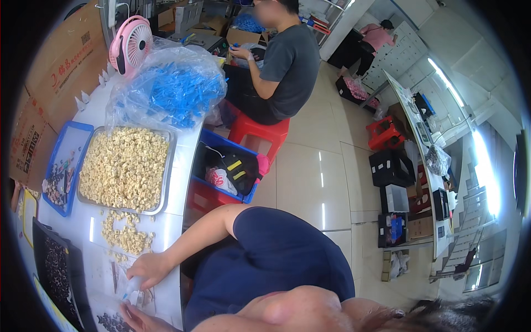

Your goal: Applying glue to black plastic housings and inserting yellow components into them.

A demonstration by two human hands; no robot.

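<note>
Over the white worktop, low in the head view, the right hand has a narrow grip on a piece of clear plastic; the left hand is just beside the plastic, whether its grip holds anything cannot be told. Loose cream pieces lie between the right hand and a heaped tray; dark pieces lie near the left hand

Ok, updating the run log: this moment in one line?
Right hand: at clear plastic, near loose cream pieces | left hand: near dark pieces | tray: heaped with similar pieces | grips: unclear
</note>
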